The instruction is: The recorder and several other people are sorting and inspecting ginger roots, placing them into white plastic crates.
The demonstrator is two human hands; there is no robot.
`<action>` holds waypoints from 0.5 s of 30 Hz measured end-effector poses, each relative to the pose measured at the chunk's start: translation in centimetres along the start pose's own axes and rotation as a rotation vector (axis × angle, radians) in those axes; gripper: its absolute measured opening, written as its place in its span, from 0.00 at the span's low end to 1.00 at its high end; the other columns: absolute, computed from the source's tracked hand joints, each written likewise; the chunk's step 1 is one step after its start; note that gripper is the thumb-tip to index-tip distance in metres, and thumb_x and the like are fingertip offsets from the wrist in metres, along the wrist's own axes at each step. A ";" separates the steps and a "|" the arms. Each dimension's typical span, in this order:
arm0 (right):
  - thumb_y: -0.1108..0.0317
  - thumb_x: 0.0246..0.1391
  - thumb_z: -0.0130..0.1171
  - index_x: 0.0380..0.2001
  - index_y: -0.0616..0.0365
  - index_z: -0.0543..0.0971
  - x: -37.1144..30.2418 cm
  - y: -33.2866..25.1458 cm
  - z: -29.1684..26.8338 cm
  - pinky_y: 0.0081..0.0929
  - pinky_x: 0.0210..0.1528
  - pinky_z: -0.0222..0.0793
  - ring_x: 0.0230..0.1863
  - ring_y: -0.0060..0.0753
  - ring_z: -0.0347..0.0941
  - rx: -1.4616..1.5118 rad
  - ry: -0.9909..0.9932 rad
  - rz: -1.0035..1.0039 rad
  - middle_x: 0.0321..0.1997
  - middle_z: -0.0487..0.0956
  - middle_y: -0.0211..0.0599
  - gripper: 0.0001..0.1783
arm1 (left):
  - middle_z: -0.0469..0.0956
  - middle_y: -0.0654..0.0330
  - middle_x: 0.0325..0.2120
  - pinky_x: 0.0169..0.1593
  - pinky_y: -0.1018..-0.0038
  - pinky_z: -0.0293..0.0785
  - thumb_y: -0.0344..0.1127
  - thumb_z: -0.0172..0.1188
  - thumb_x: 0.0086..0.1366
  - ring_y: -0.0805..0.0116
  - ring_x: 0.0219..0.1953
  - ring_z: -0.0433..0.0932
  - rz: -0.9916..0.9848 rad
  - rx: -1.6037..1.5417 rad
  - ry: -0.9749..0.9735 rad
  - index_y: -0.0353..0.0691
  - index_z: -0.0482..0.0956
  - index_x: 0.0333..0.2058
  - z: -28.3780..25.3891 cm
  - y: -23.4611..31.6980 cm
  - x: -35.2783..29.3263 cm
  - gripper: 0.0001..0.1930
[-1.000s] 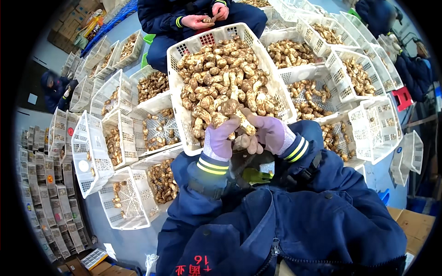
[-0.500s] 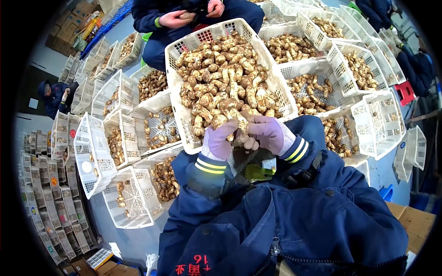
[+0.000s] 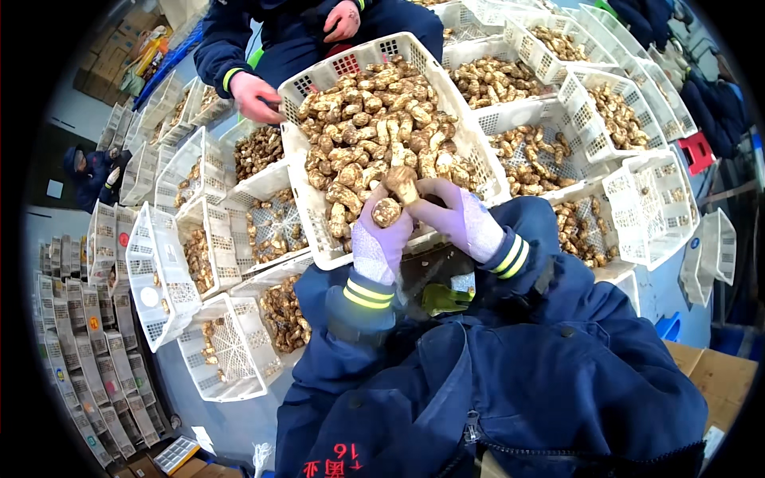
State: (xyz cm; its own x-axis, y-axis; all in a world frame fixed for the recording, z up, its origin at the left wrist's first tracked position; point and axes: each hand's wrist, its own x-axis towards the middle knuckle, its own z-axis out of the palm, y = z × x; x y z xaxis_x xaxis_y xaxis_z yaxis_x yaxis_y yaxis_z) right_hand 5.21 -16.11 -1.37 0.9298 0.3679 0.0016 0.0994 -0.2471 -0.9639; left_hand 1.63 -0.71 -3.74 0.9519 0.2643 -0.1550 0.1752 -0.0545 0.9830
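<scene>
Far left of the large white crate, stacked grey-white bins; nearer, a leaning basket stood beside mushroom-filled crates. A co-worker's hand was by the big crate's far-left corner, its fingers blurred, so grip couldn't be told; a knock from it could have jolted the crate and rolled the mushroom heap inside. At the crate's near edge, the gloved left hand had its fingers curled round a stubby mushroom, round end facing up. Just beside, also over the near edge, was a capped mushroom, cap up, stem tilted down toward the gloved right hand, whose fingers pinched that stem; the exact contact was partly hidden. Likely trouble: the two pieces sat very close, so one could have bumped the other loose; a slack pinch would have let the capped one slip onto the heap or off the near edge toward the lap, and too hard a squeeze could have snapped the stem or bruised it. Below that edge lay a green item, kind unclear. Right of the crate, more crates held mushrooms; farther right, a red stool.
</scene>
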 end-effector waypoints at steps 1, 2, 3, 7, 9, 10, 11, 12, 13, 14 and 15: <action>0.62 0.53 0.55 0.48 0.67 0.72 0.2 0.2 -0.5 0.26 0.37 0.71 0.35 0.32 0.76 0.000 0.007 0.006 0.33 0.78 0.40 0.23 | 0.76 0.53 0.42 0.34 0.83 0.73 0.27 0.62 0.57 0.76 0.34 0.76 0.084 -0.088 -0.059 0.31 0.65 0.56 0.3 1.8 -0.8 0.28; 0.62 0.53 0.55 0.47 0.68 0.72 0.5 0.2 -0.9 0.24 0.35 0.70 0.33 0.28 0.75 0.067 -0.052 0.089 0.32 0.76 0.38 0.23 | 0.75 0.53 0.44 0.33 0.83 0.73 0.28 0.62 0.56 0.76 0.34 0.77 0.011 -0.212 -0.084 0.31 0.65 0.56 0.1 2.2 -1.1 0.28; 0.61 0.53 0.55 0.46 0.68 0.72 0.7 0.2 -1.3 0.22 0.34 0.70 0.32 0.24 0.74 0.135 -0.112 0.172 0.32 0.75 0.36 0.23 | 0.74 0.53 0.46 0.32 0.84 0.73 0.28 0.62 0.56 0.75 0.34 0.77 -0.062 -0.335 -0.109 0.31 0.66 0.56 -0.2 2.5 -1.3 0.28; 0.68 0.58 0.50 0.39 0.61 0.74 0.1 2.4 -2.1 0.21 0.36 0.69 0.39 0.18 0.70 0.601 -0.201 -0.024 0.37 0.71 0.28 0.09 | 0.76 0.53 0.38 0.37 0.77 0.75 0.30 0.60 0.60 0.69 0.35 0.77 -0.144 -0.471 -0.117 0.28 0.70 0.48 -1.5 2.8 -1.6 0.19; 0.70 0.59 0.49 0.38 0.61 0.74 0.5 2.4 -2.0 0.23 0.39 0.69 0.41 0.19 0.69 0.903 -0.230 0.104 0.37 0.70 0.28 0.08 | 0.76 0.53 0.37 0.36 0.77 0.74 0.35 0.58 0.62 0.68 0.34 0.77 -0.242 -0.495 -0.211 0.28 0.70 0.48 -2.1 2.0 -1.9 0.19; 0.72 0.60 0.47 0.37 0.60 0.74 0.7 2.4 -1.7 0.25 0.43 0.68 0.43 0.20 0.68 1.207 -0.254 0.240 0.37 0.70 0.28 0.07 | 0.76 0.52 0.36 0.34 0.76 0.74 0.39 0.57 0.64 0.67 0.33 0.78 -0.343 -0.514 -0.304 0.29 0.70 0.47 -2.3 1.8 -2.0 0.20; 0.72 0.60 0.47 0.37 0.60 0.74 0.6 2.5 -1.5 0.25 0.43 0.68 0.43 0.20 0.68 1.207 -0.258 0.242 0.37 0.70 0.28 0.07 | 0.76 0.51 0.38 0.35 0.73 0.75 0.45 0.53 0.66 0.64 0.34 0.78 -0.421 -0.564 -0.388 0.31 0.68 0.50 -2.1 1.6 -2.0 0.23; 0.74 0.60 0.46 0.37 0.62 0.74 0.3 2.6 -1.4 0.25 0.44 0.66 0.42 0.21 0.68 0.978 -0.226 0.020 0.36 0.69 0.29 0.07 | 0.76 0.50 0.39 0.35 0.73 0.75 0.44 0.53 0.66 0.64 0.35 0.78 -0.450 -0.675 -0.392 0.31 0.68 0.50 -1.7 1.4 -2.2 0.22; 0.76 0.60 0.45 0.36 0.63 0.73 0.2 2.6 -1.2 0.24 0.45 0.65 0.41 0.21 0.67 0.745 -0.195 -0.196 0.36 0.69 0.29 0.06 | 0.76 0.50 0.39 0.35 0.73 0.75 0.44 0.53 0.66 0.63 0.36 0.79 -0.477 -0.786 -0.393 0.32 0.68 0.51 -1.0 2.1 -2.5 0.22; 0.76 0.60 0.45 0.36 0.63 0.73 0.3 2.5 -1.0 0.24 0.45 0.65 0.41 0.21 0.67 0.747 -0.201 -0.195 0.36 0.69 0.29 0.06 | 0.76 0.49 0.40 0.36 0.74 0.76 0.43 0.52 0.67 0.62 0.37 0.79 -0.295 -0.615 -0.440 0.33 0.68 0.51 -0.7 1.8 -2.6 0.21; 0.78 0.58 0.45 0.35 0.63 0.73 0.3 2.4 -0.9 0.23 0.44 0.64 0.39 0.21 0.66 0.641 -0.205 -0.233 0.35 0.68 0.30 0.06 | 0.79 0.52 0.36 0.33 0.78 0.77 0.35 0.56 0.64 0.65 0.33 0.80 -0.464 -0.879 -0.371 0.34 0.73 0.45 -0.5 1.9 -2.5 0.14</action>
State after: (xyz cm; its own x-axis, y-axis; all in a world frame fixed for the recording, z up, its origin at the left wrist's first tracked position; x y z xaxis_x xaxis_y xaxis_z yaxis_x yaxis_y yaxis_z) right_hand 6.01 -17.37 -3.43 0.8183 0.5237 0.2369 0.0009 0.4109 -0.9117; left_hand -0.55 -0.97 -1.45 0.8814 -0.2378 -0.4082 0.4390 0.7313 0.5220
